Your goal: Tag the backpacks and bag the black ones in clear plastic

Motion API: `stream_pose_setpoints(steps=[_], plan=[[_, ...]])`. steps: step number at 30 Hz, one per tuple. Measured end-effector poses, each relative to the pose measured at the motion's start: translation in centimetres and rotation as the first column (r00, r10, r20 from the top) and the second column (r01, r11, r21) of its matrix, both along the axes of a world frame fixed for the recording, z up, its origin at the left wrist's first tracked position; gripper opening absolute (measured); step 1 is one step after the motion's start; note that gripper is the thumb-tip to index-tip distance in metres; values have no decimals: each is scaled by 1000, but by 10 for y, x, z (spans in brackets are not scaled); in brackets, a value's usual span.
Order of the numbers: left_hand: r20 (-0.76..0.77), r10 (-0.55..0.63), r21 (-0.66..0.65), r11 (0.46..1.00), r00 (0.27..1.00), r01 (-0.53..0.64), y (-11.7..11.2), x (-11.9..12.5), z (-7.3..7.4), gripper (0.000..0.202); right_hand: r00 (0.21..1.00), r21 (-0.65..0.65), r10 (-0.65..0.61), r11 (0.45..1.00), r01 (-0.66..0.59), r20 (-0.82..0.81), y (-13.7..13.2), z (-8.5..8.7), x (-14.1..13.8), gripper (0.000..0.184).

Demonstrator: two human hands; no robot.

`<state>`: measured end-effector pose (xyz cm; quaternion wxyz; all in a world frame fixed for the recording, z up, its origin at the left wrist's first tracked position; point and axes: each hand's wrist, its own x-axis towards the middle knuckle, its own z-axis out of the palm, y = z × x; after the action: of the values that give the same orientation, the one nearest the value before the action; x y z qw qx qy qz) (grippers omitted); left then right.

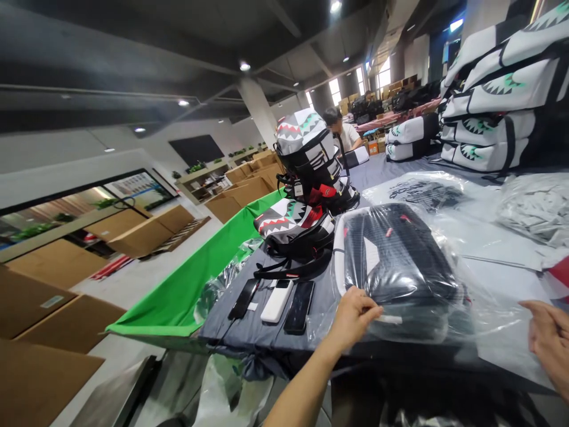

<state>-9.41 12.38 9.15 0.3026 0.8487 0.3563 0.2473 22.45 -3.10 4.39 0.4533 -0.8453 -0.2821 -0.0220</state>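
Note:
A dark backpack (395, 261) sealed in a clear plastic bag (484, 308) lies on the grey table (249, 332) in front of me. My left hand (353, 317) pinches the near edge of that plastic bag, fingers closed on the film. My right hand (549, 341) hovers at the bag's right side, fingers loosely curled and apart, holding nothing I can make out. Two patterned backpacks (306, 178) with shark-mouth prints are stacked just beyond the bagged one.
Two black phones (300, 305) and a white power bank (276, 300) lie at the table's left. Green cloth (178, 296) hangs off the left edge. White backpacks (498, 95) pile at the back right. Cardboard boxes (66, 314) fill the floor. A person (342, 133) sits far off.

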Motion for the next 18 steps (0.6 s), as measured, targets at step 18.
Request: stream_pose_setpoints(steps=[18], plan=[[-12, -40, -185, 982, 999, 37, 13, 9, -5, 26, 919, -29, 116, 990, -136, -376, 3, 18, 35, 50]])
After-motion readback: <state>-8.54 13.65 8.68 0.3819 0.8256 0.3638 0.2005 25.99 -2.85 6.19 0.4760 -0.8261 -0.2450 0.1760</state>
